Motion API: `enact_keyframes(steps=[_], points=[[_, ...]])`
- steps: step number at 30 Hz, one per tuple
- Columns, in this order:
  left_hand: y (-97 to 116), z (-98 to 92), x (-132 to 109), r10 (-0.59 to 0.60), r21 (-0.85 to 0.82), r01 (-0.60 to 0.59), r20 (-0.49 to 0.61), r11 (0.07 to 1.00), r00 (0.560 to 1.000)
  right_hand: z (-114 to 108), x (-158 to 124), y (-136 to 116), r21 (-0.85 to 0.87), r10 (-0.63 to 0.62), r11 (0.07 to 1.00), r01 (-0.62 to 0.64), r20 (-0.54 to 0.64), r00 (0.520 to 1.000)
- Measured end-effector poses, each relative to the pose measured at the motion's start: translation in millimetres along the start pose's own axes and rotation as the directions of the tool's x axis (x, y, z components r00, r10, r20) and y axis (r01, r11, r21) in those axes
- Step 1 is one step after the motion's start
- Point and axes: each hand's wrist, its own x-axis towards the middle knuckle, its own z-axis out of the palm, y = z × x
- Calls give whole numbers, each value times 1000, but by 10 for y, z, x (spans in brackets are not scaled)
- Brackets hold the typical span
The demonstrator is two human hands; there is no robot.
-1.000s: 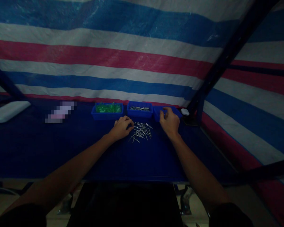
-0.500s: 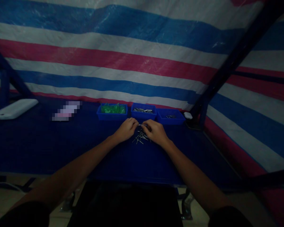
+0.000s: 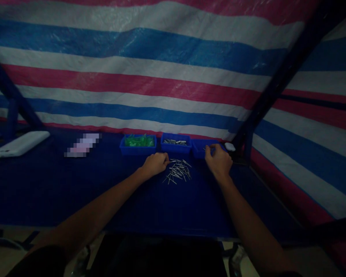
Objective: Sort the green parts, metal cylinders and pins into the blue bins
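Observation:
A loose heap of thin metal pins [image 3: 178, 171] lies on the dark blue table [image 3: 75, 184]. My left hand [image 3: 155, 163] rests at the heap's left edge, fingers curled in a pinch; what it holds is too small to make out. My right hand [image 3: 219, 161] is at the front rim of the right blue tray [image 3: 200, 148], fingers bent and pinched over it. Behind the heap stand a middle blue tray [image 3: 175, 143] with metal parts and a left blue tray [image 3: 137, 144] with green pieces.
A small white object [image 3: 230, 146] sits by the right tray, beside a dark slanted frame post [image 3: 265, 96]. A white flat device [image 3: 20, 144] lies far left. A striped tarp [image 3: 161, 77] closes the back and right side.
My right hand has left the pin heap and moved right to the right tray. My left hand stays at the heap's left edge. The view has tilted up a little.

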Motion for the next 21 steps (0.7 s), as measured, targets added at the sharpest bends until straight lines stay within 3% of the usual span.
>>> enact_keyframes(steps=[2,4,7,9,14,18,21], points=[[-11,14,-8,-8,29,7,24,1000,1000,34,-76,-94,60,-100,994,96,70,992],[-16,20,-50,13,-3,-13,2,1000,1000,78,-175,-228,167,-271,955,244,159,949],[-2,-1,-130,60,-152,-79,-122,985,991,126,-315,-392,346,-546,821,454,243,802],[24,-30,-169,73,-243,-122,-203,962,976,132,-370,-438,419,-637,747,517,224,738],[112,-93,-210,114,-375,-206,-254,904,961,83,-375,-416,473,-667,688,551,111,737],[149,-110,-239,100,-437,-227,-295,870,950,54,-371,-435,493,-699,658,570,116,706],[129,-92,-212,55,-445,-194,-305,874,951,49,-305,-421,474,-636,697,538,61,770]])
